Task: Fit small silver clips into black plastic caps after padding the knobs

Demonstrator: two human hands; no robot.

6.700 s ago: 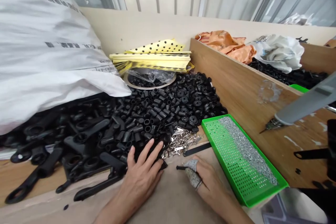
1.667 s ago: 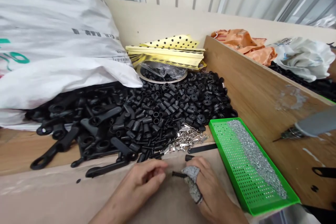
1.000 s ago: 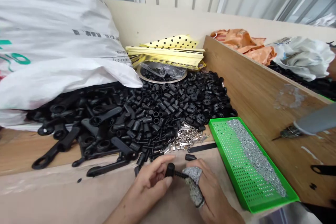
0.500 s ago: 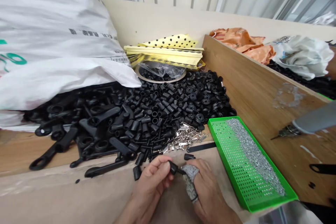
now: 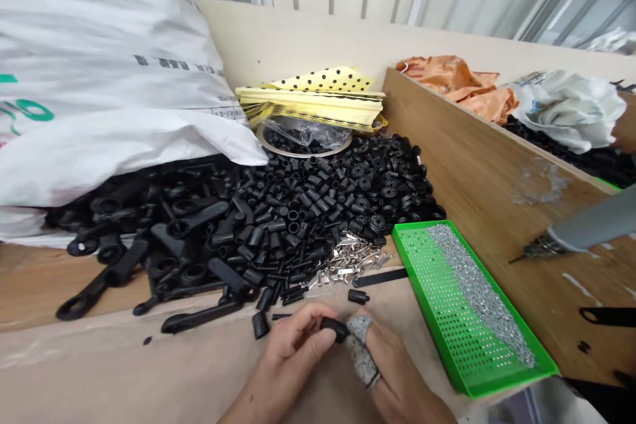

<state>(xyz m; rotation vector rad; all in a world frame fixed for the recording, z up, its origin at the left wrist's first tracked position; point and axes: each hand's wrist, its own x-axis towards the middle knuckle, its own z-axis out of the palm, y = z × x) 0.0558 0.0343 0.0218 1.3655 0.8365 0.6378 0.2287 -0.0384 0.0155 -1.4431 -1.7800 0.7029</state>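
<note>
A short black plastic sleeve (image 5: 334, 329) is pinched between the thumb and fingers of my left hand (image 5: 293, 351). My right hand (image 5: 390, 364), with grey cloth covers on two fingers, closes on the sleeve's right end, and its fingertips hide that end. Just beyond my hands lies a black sleeve with a narrow tip (image 5: 358, 296). To the left of my hands, another black sleeve (image 5: 260, 325) stands by itself. Black threaded rods (image 5: 293, 293) and small metal clips (image 5: 348, 260) are heaped at the near edge of the pile.
Black crank-like handles (image 5: 173, 245) and round black knobs (image 5: 377, 192) fill the pile under a white sack (image 5: 99, 79). At right stand a green tray (image 5: 460, 374) of small metal parts and a grey power screwdriver (image 5: 591, 222). A wooden divider (image 5: 447, 126) runs behind the tray.
The threaded rod that showed between the sleeve and my right fingers is out of sight. My right fingertips now meet the sleeve, and both hands sit slightly lower.
</note>
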